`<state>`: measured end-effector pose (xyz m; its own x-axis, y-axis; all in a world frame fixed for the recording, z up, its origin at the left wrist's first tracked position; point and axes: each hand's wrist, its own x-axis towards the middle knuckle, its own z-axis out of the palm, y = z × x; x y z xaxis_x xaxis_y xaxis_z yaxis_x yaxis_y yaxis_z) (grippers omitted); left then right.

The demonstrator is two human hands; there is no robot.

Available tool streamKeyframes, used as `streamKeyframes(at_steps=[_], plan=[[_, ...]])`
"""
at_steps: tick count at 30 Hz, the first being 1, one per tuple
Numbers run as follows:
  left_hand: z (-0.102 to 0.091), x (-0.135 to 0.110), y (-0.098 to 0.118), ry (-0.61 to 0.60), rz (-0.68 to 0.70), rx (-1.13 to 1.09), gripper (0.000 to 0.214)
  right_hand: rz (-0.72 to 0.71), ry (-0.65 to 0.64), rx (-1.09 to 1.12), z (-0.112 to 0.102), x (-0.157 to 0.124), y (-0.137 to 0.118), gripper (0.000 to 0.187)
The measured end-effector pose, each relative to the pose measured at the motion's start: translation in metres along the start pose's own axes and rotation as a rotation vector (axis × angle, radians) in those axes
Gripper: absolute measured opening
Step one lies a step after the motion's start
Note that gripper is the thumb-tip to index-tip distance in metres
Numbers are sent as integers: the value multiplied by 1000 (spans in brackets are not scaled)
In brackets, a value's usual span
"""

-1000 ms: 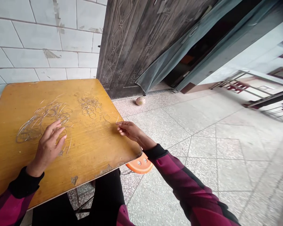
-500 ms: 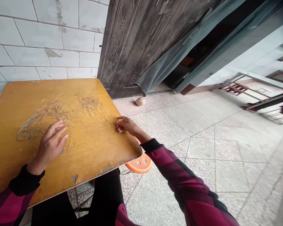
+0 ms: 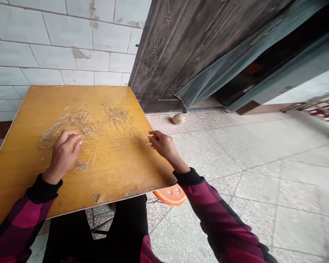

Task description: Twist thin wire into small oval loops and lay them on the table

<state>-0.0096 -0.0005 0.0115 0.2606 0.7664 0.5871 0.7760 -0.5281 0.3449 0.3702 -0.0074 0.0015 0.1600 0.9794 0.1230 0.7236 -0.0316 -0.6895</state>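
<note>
My left hand hovers at the near side of a tangled pile of thin wires, with its fingers bent and the thumb apart from them; nothing shows in it. At the table's right edge, my right hand has its fingers curled at a thin wire loop, part of which is hidden by the fingertips. Between the hands, farther back, lies a smaller heap of wire rings. All of the wire rests on the yellow wooden table.
White wall tiles and a dark carved door stand behind the table. Under its right front corner is an orange stool. A round ball-like object lies on the tiled floor by the doorway.
The view has swung left, so the scene sits farther right. My left hand's fingers have drawn closer together near the wire pile. My right hand stays by the wire loop at the edge.
</note>
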Motion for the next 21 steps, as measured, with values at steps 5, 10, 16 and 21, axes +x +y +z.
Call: streamKeyframes(at_steps=[5,10,16,21], plan=[[-4,1,-12,-261,-128,123,15,-401,-230,19,52,-21,-66,17],[-1,0,-8,-466,-152,185,15,-410,-415,-73,114,-6,-120,15],[0,-2,-4,-546,-130,155,15,-197,-476,56,147,9,-131,16],[0,-4,-1,-513,-97,136,19,-40,-470,556,146,6,-122,18]])
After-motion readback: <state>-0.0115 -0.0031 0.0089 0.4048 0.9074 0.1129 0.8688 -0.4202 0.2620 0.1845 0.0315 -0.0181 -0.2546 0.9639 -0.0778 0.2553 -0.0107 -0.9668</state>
